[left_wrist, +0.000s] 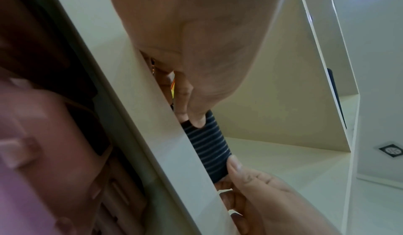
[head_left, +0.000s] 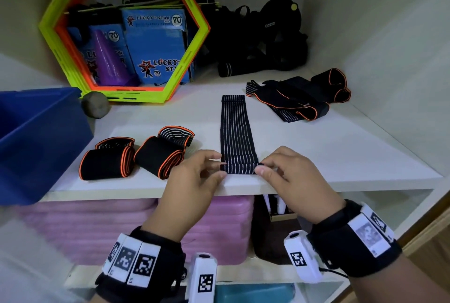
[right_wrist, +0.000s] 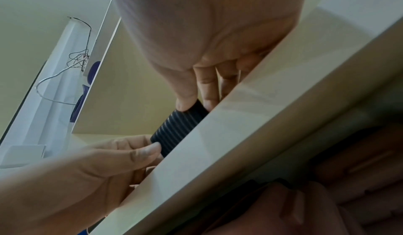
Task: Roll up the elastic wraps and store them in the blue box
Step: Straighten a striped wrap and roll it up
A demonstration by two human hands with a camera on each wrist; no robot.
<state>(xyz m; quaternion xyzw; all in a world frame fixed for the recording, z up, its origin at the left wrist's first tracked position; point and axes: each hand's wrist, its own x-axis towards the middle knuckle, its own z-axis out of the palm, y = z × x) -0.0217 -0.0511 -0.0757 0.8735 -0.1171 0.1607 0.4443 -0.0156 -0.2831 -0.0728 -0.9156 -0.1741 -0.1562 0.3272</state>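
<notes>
A black elastic wrap with thin white stripes [head_left: 237,129] lies flat on the white shelf [head_left: 341,156], running away from me. Its near end is turned into a small roll [head_left: 239,167] [left_wrist: 207,145] [right_wrist: 179,126] at the shelf's front edge. My left hand [head_left: 219,165] pinches the roll's left end and my right hand [head_left: 261,167] pinches its right end. Two rolled black wraps with orange edging [head_left: 107,160] [head_left: 160,154] sit to the left. The blue box [head_left: 36,137] stands at the far left. More unrolled wraps [head_left: 299,98] lie at the back right.
A yellow-green and orange hexagon frame [head_left: 121,32] leans at the back, with blue cartons [head_left: 155,47] and a purple cone [head_left: 107,59] behind it. A grey ball [head_left: 95,107] rests beside it. Black gear [head_left: 263,39] fills the back. Pink mats [head_left: 97,224] lie on the lower shelf.
</notes>
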